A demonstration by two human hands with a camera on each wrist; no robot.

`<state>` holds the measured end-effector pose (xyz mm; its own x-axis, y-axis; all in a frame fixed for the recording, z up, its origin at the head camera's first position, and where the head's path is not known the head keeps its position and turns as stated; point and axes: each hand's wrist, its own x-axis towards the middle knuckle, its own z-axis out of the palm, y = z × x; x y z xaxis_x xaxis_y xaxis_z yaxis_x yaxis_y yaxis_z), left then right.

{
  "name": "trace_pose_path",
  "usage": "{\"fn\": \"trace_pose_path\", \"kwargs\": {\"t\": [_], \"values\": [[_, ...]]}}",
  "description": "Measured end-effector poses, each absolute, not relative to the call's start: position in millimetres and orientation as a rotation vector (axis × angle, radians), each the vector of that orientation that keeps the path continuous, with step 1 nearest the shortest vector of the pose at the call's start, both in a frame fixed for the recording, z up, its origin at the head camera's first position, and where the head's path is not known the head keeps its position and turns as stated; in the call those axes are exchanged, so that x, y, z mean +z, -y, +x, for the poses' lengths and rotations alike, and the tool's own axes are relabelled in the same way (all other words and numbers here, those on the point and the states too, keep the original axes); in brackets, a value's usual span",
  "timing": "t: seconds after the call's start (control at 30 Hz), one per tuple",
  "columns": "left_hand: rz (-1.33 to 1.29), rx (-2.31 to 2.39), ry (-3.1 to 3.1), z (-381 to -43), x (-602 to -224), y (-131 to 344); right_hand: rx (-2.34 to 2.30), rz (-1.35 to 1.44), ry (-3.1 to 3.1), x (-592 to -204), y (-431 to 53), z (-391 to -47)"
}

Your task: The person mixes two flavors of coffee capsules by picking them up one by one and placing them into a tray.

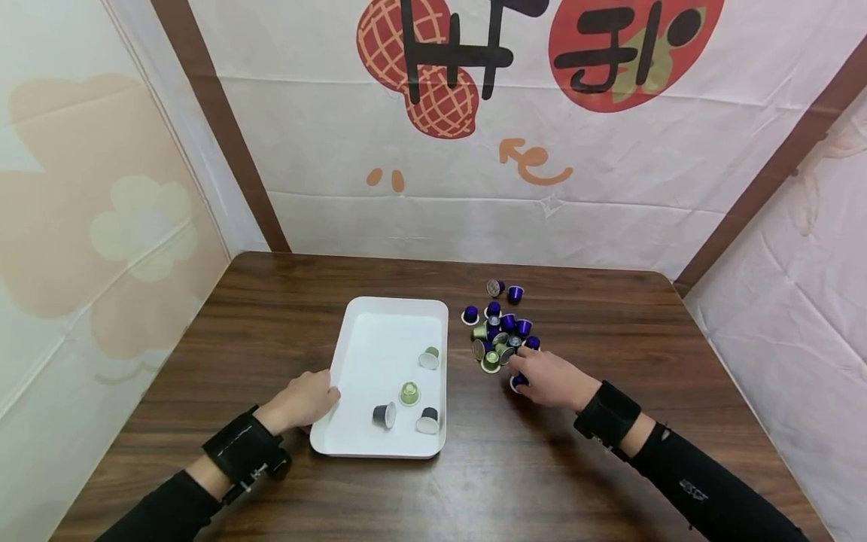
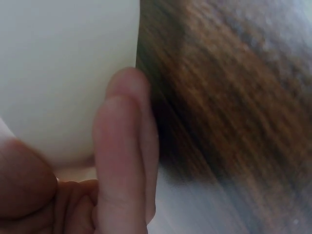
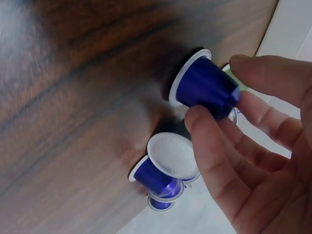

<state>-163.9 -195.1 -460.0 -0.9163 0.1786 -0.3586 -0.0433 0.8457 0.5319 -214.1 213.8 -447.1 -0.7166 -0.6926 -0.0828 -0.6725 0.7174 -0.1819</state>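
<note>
My left hand point(image 1: 308, 399) grips the left edge of a white tray point(image 1: 359, 331), with the thumb over the rim. In the left wrist view, the fingers point(image 2: 119, 151) lie along the tray's pale wall point(image 2: 63, 78). Several white, grey and green coffee capsules point(image 1: 409, 393) are in the tray. At the near side of a capsule pile, my right hand point(image 1: 552, 376) has its fingers round a blue coffee capsule point(image 3: 202, 85), whose silver rim faces the table. One fingertip overlaps the capsule's side; another shows a small gap beside it.
The pile of blue, green and silver-lidded capsules point(image 1: 508, 322) lies right of the tray on the dark wooden table point(image 1: 284, 301). Two capsules point(image 1: 515, 294) sit farther back. White printed cloth point(image 1: 460, 226) hangs behind the table and along both sides.
</note>
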Motion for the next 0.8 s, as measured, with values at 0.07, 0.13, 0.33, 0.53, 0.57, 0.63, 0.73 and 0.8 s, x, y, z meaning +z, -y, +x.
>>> {"fn": "trace_pose_path", "kwargs": {"t": [0.07, 0.13, 0.33, 0.53, 0.57, 0.63, 0.73, 0.8], "values": [[0.107, 0.771, -2.623, -164.4, -459.1, 194.6, -0.205, -1.106, -2.767, -447.8, -212.8, -213.6], [0.104, 0.772, -2.62, -164.5, -459.0, 194.3, -0.201, -1.099, -2.757, -448.6, -212.1, -213.1], [0.091, 0.763, -2.615, -165.3, -460.8, 194.7, -0.181, -1.139, -2.744, -451.5, -211.7, -211.1], [0.054, 0.753, -2.605, -166.1, -463.7, 194.5, -0.193, -1.211, -2.726, -451.3, -210.2, -209.2], [0.051, 0.752, -2.604, -166.2, -464.0, 194.5, -0.206, -1.218, -2.722, -450.1, -209.4, -208.8], [0.044, 0.752, -2.603, -166.6, -464.9, 194.5, -0.227, -1.238, -2.719, -446.8, -206.8, -208.4], [0.045, 0.747, -2.61, -167.0, -465.5, 194.9, -0.268, -1.275, -2.709, -440.3, -201.4, -208.7], [0.05, 0.747, -2.614, -167.4, -465.5, 195.0, -0.281, -1.292, -2.708, -435.8, -196.6, -209.5]]}}
